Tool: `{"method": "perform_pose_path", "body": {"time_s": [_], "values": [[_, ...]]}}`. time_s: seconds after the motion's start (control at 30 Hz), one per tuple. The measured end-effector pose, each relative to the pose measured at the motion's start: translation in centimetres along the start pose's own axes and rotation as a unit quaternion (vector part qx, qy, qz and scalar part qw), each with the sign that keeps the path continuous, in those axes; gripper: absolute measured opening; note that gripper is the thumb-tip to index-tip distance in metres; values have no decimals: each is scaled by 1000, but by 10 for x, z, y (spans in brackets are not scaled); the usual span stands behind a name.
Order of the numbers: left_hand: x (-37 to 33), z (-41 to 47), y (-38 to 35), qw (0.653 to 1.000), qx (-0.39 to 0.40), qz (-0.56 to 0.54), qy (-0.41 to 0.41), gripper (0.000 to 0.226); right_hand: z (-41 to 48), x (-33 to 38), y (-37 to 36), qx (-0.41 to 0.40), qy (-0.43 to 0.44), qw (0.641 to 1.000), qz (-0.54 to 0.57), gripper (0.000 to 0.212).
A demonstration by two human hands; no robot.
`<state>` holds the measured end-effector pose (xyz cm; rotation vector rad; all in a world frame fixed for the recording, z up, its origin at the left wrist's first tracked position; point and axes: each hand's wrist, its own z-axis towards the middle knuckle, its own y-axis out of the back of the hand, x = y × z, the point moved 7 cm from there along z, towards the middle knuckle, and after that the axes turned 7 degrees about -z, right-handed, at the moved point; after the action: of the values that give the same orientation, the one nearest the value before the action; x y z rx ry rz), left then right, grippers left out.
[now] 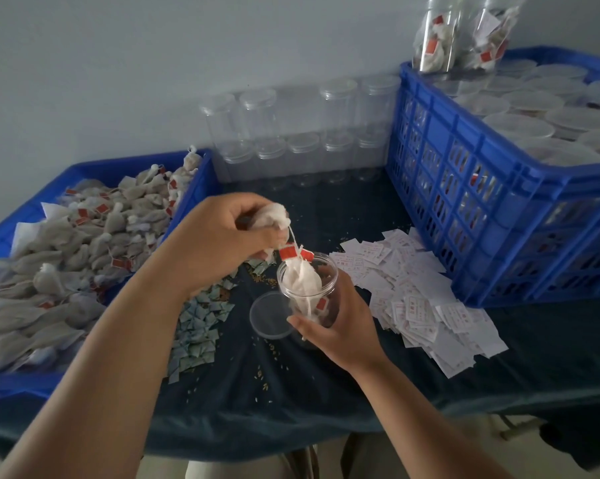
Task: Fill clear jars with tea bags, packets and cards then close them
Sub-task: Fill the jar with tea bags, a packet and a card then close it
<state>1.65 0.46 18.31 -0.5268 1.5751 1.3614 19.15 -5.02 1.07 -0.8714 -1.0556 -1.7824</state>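
Two hands are at work over the middle of the table [326, 392], which is covered with a dark cloth. The right hand [343, 326] is wrapped round one open clear jar [303, 271], thumb across its front wall, and holds it tipped a little to the left. One round clear lid [269, 318] lies flat just beside the jar on its left. The left hand [222, 236] hangs over the jar's mouth, fingers curled tight round a bunch of tea bags [272, 216]. I cannot count the bags in it. Two red tags on white strings dangle from that bunch to the rim.

The jar is see-through plastic with a wide mouth, partly filled with white gauzy bags. One red tag shows through its wall.

Along the left edge sits one blue tray [202, 167] heaped with grey-white bags [84, 243] bearing red tags. Between the tray and the jar lies a pile of small green packets [198, 323]. Toward the right edge a drift of white cards [430, 305] carries red print too small to read. Against the back edge stand empty lidded jars [302, 133] in two tiers, about nine, hard to count through the clear plastic. One tall blue crate [464, 209] fills the far right corner, packed with lidded jars, and two filled jars [437, 36] stand on top.
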Motion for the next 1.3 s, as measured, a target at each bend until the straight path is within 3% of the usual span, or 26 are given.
{"method": "perform_pose_path", "body": {"time_s": [0.1, 0.2, 0.4, 0.5, 0.57, 0.6, 0.7, 0.77, 0.93, 1.07, 1.13, 1.17, 1.23, 1.3], "values": [[-3, 1, 2, 999, -48, -13, -8, 28, -1, 2, 0, 3, 7, 1000, 0, 80], [0, 3, -1, 997, -64, 42, -6, 27, -2, 5, 0, 0, 10, 1000, -4, 81], [11, 0, -47, 967, 79, 243, -11, 31, -2, 4, 0, 4, 0, 1000, -28, 75], [7, -9, -55, 965, 29, 254, -58, 38, -1, 3, -1, 4, -1, 1000, -28, 75], [-3, -17, -57, 956, -10, 276, -103, 22, -1, 2, 0, -2, -12, 999, -32, 72], [-7, -20, -63, 949, 5, 293, -117, 21, -1, 1, 0, -2, -17, 999, -37, 69], [-5, -29, -93, 924, 136, 344, -101, 54, -1, -4, -3, 19, -17, 998, -51, 60], [-4, -30, -100, 911, 153, 368, -107, 61, -3, -5, -5, 28, -14, 998, -46, 66], [-6, -22, -73, 941, 66, 315, -107, 51, -5, 7, -3, 17, 20, 997, -74, 61], [11, -35, -91, 918, 175, 340, -100, 50, -5, 8, -2, 8, 38, 996, -86, 73], [17, -36, -89, 929, 184, 300, -113, 49, -5, 12, -1, 6, 50, 995, -86, 77], [19, -34, -80, 952, 157, 236, -116, 44, -5, 12, 0, 4, 46, 996, -78, 77], [33, -22, -46, 991, 24, 94, -96, 29, -4, 9, 3, -5, 26, 997, -66, 77], [73, -13, -6, 987, -125, 94, -25, 18, -3, 6, 5, -18, 11, 998, -65, 76]]}}
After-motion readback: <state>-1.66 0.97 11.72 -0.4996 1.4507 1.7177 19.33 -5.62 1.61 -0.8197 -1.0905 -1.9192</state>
